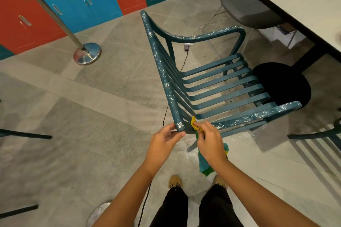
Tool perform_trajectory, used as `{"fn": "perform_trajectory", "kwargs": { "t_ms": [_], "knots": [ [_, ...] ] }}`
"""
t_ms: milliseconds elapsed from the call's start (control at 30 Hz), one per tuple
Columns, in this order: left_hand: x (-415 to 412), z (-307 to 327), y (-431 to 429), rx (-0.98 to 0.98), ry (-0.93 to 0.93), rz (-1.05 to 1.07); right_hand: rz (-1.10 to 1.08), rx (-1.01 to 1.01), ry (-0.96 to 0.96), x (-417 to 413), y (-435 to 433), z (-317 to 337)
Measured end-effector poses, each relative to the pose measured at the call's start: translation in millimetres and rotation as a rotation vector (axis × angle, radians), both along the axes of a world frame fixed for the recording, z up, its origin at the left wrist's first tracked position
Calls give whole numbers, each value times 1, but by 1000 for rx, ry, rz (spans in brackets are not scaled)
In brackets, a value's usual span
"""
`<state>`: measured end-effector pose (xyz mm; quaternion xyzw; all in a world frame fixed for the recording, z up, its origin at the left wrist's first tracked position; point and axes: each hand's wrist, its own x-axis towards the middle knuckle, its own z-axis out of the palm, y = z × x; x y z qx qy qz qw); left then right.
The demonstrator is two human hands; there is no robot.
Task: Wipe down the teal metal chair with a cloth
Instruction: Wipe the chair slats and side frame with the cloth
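The teal metal chair stands in front of me, its slatted seat facing right and its frame flecked with white chipped paint. My left hand holds the near corner of the backrest rail between thumb and fingers. My right hand pinches a yellow, green and teal cloth against the frame where the near armrest meets the backrest. The rest of the cloth hangs down below my right wrist.
A white table with a black round base stands at the right, a grey chair beside it. A chrome stanchion base sits at the left before red and blue lockers. A black cable runs across the floor.
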<state>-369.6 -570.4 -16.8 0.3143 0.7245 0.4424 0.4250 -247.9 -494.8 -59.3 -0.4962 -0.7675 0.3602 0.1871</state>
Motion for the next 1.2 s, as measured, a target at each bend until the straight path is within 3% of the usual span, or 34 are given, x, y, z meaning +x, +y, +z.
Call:
{"fn": "perform_trajectory", "kwargs": {
  "t_ms": [300, 500, 900, 1033, 1200],
  "knots": [
    [26, -5, 7, -50, -59, 96, -15, -186, 28, 14, 27, -3],
    [39, -6, 15, -72, 4, 220, 172, -111, 123, 11, 12, 5],
    [57, -6, 20, -189, 110, 383, 203, -139, -54, 34, 46, -33],
    [57, -3, 23, -201, 122, 408, 111, -175, 69, 30, 44, -20],
    [52, -2, 23, -199, 155, 357, 168, -76, 135, 20, 13, -19]
  ]
}}
